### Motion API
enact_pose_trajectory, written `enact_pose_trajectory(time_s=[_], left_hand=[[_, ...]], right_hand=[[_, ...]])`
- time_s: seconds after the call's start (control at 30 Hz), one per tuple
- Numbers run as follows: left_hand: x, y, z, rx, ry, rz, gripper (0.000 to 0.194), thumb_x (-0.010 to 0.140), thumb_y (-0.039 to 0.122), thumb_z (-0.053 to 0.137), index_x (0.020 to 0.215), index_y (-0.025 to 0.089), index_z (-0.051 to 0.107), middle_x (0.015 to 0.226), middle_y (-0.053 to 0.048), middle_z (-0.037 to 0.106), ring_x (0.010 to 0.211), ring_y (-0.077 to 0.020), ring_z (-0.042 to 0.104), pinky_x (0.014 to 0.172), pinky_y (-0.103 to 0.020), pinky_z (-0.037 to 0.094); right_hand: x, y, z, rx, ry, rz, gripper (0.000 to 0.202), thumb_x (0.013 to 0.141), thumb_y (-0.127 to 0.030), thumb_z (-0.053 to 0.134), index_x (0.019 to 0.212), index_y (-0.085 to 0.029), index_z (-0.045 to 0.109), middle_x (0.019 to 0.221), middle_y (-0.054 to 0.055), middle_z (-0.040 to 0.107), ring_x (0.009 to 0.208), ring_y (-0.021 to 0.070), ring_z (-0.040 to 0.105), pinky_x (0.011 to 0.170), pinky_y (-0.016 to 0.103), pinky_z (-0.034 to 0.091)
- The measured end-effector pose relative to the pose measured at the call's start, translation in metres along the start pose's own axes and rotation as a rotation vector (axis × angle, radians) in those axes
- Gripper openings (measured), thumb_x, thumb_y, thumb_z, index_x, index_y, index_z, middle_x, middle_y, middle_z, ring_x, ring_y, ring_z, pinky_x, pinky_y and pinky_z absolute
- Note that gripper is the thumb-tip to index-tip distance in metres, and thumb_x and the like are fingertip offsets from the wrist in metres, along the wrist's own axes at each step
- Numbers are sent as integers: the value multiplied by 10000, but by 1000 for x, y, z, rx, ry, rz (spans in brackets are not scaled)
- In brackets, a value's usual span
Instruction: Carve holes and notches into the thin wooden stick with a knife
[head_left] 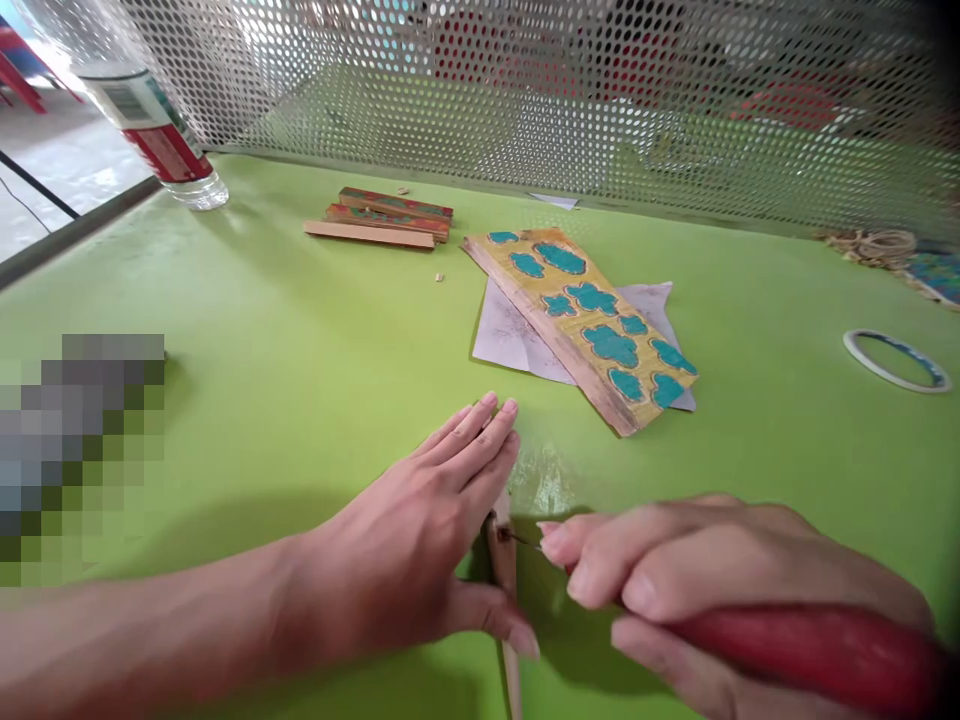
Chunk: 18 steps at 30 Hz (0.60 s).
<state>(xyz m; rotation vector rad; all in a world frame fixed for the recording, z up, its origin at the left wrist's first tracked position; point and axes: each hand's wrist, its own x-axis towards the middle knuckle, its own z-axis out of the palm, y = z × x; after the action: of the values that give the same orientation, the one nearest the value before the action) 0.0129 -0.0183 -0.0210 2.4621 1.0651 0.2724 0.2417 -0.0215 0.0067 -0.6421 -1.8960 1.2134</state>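
My right hand [697,570] is wrapped round the red handle [817,645] of a tool. The tool's thin metal tip [523,541] meets a dark spot on a narrow wooden stick [505,570]. The stick lies on the green tabletop, pointing away from me. Over its far part rests my left hand [435,520], palm down, with the fingers together and stretched forward and the thumb across the stick. A yellow board with teal patches [570,320] lies beyond my hands on a sheet of white paper [506,335].
Painted wooden strips [390,215] lie at the back. A plastic bottle [169,140] stands at the back left. A tape roll [851,345] and a string bundle [885,245] are at the right. Perforated metal [480,110] borders the far edge. A blurred object [67,430] sits left.
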Motion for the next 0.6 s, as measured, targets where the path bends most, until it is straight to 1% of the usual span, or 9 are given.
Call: enact_pose_trajectory(time_s=[0.07,0.2,0.27,0.37,0.47,0.53,0.6], left_hand=[[1,-1,0,11,-2,12,1134,713,743,652,1463,-50,346,1571,-288,189,1491,-365,100,1218,-508,243],[1,-1,0,35,-5,7,1121,716,740,653,1478,-20,339,1579,-268,183,1492,-360,101,1218,-500,245],[1,-1,-1,45,-12,-3,1114,718,734,659,1483,-8,335,1582,-256,181,1493,-353,104,1219,-489,250],[1,-1,-1,33,-14,-8,1107,720,726,667,1487,2,330,1582,-257,172,1491,-353,104,1215,-502,256],[1,-1,0,-2,-17,-12,1084,730,700,683,1488,10,330,1581,-262,159,1491,-358,107,1209,-521,266],[1,-1,1,-9,-14,-22,1056,747,649,702,1494,10,316,1589,-252,149,1495,-350,110,1214,-506,266],[0,-1,3,-3,-7,-30,1021,763,579,715,1502,10,300,1601,-234,139,1500,-340,108,1222,-490,258]], right_hand=[[6,3,-2,100,105,86,319,733,-6,719,947,-242,720,857,18,778,857,212,758,823,307,640],[12,8,-1,205,144,260,172,820,-87,704,918,-229,707,885,27,772,856,183,750,802,274,633],[13,8,-1,216,152,276,154,833,-104,699,921,-231,700,881,23,769,855,182,749,799,276,633],[12,3,-2,145,130,197,212,794,-59,713,916,-233,707,874,12,766,855,195,753,796,286,641],[7,0,-4,4,60,34,345,716,-21,755,977,-242,710,890,-3,776,854,194,758,822,257,635],[3,1,-4,-95,-54,-81,396,689,-29,780,1018,-234,694,939,-8,781,899,190,755,882,225,608],[-2,3,-2,-197,-203,-162,331,701,-62,792,973,-217,683,965,-8,784,950,188,746,959,200,562]])
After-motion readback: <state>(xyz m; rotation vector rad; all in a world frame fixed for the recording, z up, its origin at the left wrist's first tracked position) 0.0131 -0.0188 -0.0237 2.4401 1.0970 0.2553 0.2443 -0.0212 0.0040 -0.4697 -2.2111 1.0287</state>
